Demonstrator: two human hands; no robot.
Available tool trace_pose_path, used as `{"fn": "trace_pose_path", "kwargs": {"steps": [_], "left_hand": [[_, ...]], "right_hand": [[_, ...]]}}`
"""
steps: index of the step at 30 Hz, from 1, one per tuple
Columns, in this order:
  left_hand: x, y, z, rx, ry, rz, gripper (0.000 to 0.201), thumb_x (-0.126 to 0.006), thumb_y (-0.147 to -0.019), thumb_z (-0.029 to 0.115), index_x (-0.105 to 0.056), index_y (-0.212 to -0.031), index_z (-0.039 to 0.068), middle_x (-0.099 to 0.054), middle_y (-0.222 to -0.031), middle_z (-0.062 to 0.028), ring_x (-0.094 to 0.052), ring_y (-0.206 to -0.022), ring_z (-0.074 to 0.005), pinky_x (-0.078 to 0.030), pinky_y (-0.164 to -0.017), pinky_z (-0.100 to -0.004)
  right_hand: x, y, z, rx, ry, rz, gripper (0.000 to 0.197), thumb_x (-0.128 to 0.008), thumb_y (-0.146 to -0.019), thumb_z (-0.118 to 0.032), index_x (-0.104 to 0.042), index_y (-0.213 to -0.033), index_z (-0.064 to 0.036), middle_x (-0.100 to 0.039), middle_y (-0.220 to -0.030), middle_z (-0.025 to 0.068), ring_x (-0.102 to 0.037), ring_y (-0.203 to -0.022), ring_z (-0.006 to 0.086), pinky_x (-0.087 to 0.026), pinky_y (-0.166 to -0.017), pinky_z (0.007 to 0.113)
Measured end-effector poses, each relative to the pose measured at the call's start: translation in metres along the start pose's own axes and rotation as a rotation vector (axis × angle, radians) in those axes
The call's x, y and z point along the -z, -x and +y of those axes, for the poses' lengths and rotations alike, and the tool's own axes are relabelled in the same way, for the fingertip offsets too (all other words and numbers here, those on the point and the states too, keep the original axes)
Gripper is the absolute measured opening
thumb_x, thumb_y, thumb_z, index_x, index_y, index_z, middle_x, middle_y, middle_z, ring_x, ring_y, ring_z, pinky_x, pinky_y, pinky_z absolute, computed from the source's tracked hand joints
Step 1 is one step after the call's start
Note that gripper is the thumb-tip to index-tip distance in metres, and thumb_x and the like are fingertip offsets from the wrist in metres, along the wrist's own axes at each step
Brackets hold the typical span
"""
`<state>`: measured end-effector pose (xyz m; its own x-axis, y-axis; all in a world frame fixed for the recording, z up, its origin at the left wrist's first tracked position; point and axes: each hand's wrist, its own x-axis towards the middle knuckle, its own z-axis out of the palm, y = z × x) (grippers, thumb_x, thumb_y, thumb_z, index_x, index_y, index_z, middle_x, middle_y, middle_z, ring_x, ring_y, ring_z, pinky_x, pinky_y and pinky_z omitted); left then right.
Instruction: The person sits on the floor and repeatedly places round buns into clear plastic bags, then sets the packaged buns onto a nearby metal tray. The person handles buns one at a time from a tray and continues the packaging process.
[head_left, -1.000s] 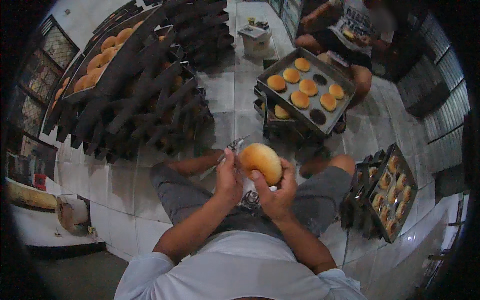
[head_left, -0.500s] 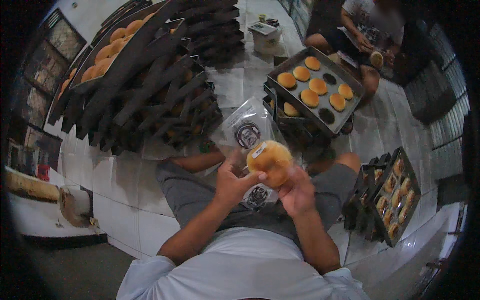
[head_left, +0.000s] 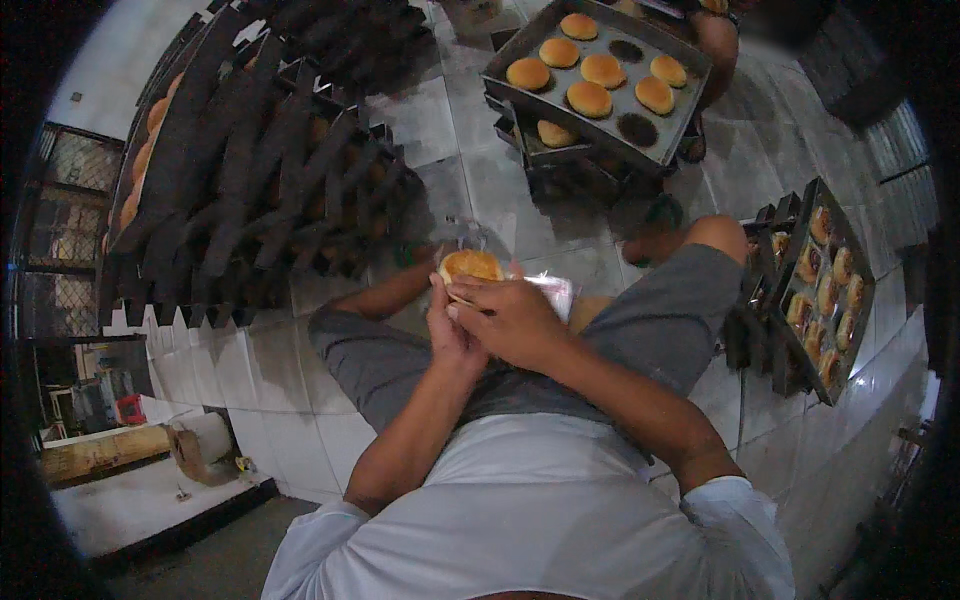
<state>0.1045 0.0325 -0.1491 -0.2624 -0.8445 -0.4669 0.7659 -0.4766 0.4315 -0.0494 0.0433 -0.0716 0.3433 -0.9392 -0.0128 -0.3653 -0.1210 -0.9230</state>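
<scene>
A round golden-brown bun (head_left: 472,263) is between my two hands, above my crossed legs. My left hand (head_left: 450,325) is closed around its left and lower side. Laid across its near side, my right hand (head_left: 515,315) has its fingers bent over the bun and covers part of it. Some clear plastic (head_left: 468,232) shows just beyond the bun; whether it wraps the bun, I cannot tell. A stack of clear plastic bags (head_left: 550,290) lies beside my right hand, partly hidden by it.
Ahead on the right, a metal tray (head_left: 655,140) of round buns rests on stacked trays. Dark trays (head_left: 270,170) holding buns are piled high at left. A tilted tray (head_left: 835,375) of wrapped breads stands by my right knee. Another person's leg (head_left: 715,55) is beyond the bun tray.
My hands have brought the bun down and left, closer together. My right hand has moved from the bun's right side to across its near side. The view has tilted downward.
</scene>
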Motion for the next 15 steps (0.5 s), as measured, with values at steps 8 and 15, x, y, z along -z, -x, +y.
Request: {"fn": "trace_pose_path", "kwargs": {"steps": [8,15], "left_hand": [[-0.082,0.059,0.012,-0.059,-0.491,-0.080,0.047,-0.061,-0.110,0.034,-0.053,-0.148,0.007,-0.062,-0.140,-0.0088,-0.065,-0.122,-0.0201,-0.058,-0.098,-0.0384],[-0.059,0.055,0.023,-0.396,-1.371,0.120,0.029,-0.062,-0.108,0.025,-0.076,-0.104,0.000,-0.076,-0.082,-0.0108,-0.070,-0.069,-0.0138,-0.058,-0.063,-0.0365]], "right_hand": [[0.044,-0.003,0.024,0.246,0.337,0.527,0.017,-0.074,-0.092,-0.016,-0.077,-0.103,-0.0039,-0.074,-0.097,0.0147,-0.072,-0.085,0.0342,-0.057,-0.076,0.044],[0.032,0.013,0.029,0.251,0.450,0.500,0.011,-0.077,-0.089,-0.011,-0.075,-0.095,-0.0024,-0.075,-0.091,0.0136,-0.073,-0.081,0.0344,-0.057,-0.072,0.041]]}}
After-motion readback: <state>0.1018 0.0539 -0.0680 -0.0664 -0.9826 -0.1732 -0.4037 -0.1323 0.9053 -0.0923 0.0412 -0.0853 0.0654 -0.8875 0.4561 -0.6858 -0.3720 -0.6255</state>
